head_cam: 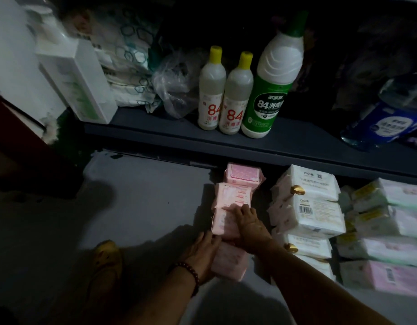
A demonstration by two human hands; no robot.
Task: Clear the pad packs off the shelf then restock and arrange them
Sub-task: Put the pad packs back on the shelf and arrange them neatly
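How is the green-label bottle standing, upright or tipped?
Upright: the green-label bottle stands on its base on the shelf, cap up.
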